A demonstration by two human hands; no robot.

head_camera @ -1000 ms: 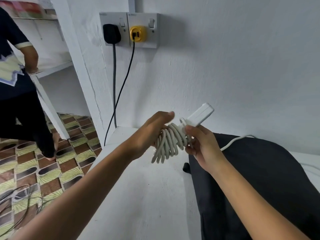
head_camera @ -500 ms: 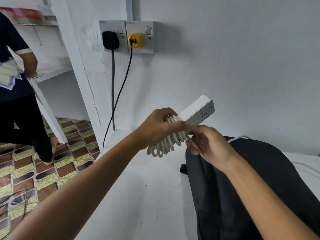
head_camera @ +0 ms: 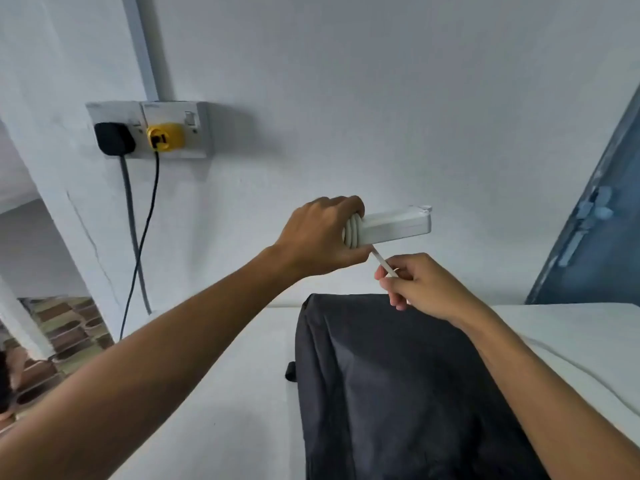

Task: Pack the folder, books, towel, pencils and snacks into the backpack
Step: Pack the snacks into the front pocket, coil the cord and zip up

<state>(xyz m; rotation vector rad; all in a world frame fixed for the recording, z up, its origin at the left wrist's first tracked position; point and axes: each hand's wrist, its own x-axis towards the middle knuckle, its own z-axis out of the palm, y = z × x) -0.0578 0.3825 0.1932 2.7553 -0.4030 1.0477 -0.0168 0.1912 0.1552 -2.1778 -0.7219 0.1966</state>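
Since a moment ago, both hands have lifted higher, and the white cord is now wound tight on the power strip instead of hanging in loose loops. On the far left, a black plug and a yellow plug sit in the wall socket. Next, the left hand curls round the strip's wrapped end, gripping it. Then the right hand pinches the cord's loose end. Below lies the black backpack, flat on the white table, looking closed. I think the cord is nearly tidy, but packing has not begun. No books or snacks show.
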